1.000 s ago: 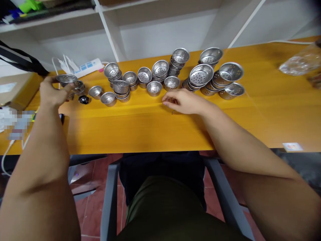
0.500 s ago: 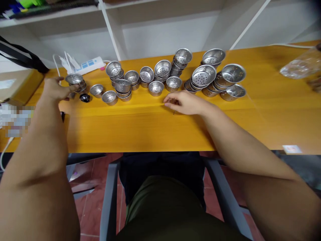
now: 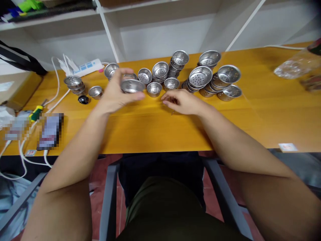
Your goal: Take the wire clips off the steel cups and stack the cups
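Observation:
My left hand (image 3: 115,93) has its thumb and fingers closed round the sides of a perforated metal cup (image 3: 132,86), which is blurred. The hand and this cup hide several cups behind them. My right hand (image 3: 181,101) rests low over the table with its fingers curled; a thin, dark curved piece (image 3: 173,113) shows under it, and what the fingers hold cannot be made out. Just beyond the right hand are a small perforated cup (image 3: 154,89) and another one (image 3: 171,83). Larger perforated cups (image 3: 200,76) stand stacked to its right.
At the left are a cup stack (image 3: 73,82), a shiny dark round object (image 3: 83,99), a single cup (image 3: 96,92), a power strip (image 3: 89,67), a phone (image 3: 50,131), white cables and a green-yellow screwdriver (image 3: 37,113). A clear plastic bottle (image 3: 296,65) lies at the right. Shelving stands behind.
My left hand has moved right from the far-left cup stack to the middle cups, now with a cup in its grasp. The phone and screwdriver have come into view. My right hand stays nearly still.

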`<state>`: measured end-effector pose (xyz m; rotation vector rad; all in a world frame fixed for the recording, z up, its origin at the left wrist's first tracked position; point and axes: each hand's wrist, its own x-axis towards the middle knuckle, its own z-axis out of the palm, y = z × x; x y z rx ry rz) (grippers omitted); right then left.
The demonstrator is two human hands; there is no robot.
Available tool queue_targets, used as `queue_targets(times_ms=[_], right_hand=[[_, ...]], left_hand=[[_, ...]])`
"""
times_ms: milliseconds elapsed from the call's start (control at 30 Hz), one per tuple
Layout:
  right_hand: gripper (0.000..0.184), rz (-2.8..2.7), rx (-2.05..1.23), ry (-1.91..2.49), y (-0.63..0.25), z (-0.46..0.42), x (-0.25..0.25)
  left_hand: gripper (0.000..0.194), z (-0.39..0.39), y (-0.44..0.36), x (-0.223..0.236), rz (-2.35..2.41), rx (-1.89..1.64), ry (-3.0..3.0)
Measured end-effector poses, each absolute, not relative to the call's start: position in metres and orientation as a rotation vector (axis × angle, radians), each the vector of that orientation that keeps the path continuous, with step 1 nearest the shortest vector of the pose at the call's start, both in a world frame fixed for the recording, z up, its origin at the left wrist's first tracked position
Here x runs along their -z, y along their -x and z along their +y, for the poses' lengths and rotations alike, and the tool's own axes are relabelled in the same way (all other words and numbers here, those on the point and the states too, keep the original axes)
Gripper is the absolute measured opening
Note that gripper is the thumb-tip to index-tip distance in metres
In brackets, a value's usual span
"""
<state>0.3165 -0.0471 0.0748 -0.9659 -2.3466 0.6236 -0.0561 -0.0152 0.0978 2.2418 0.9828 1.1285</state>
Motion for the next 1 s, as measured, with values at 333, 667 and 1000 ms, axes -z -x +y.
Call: queue_targets(times_ms=[333,667,1000], right_hand=[[0.039,-2.185,-0.503,0.886,-0.299,-0.068,-0.084],[0.011,-2.437,-0.583,0.672,-0.296,-0.068,-0.083],[0.057,-2.147,-0.803,0.790,-0.278,-0.072,-0.075]], left_hand=[[0.137,-0.017,-0.026,-0.014,0.755,-1.101,-2.224],[0.100,-0.029,-0.018,-0.013,0.655,-1.024,-2.230],[0.086,-0.038,-0.023,-0.016,0.766,-1.029,-2.243]])
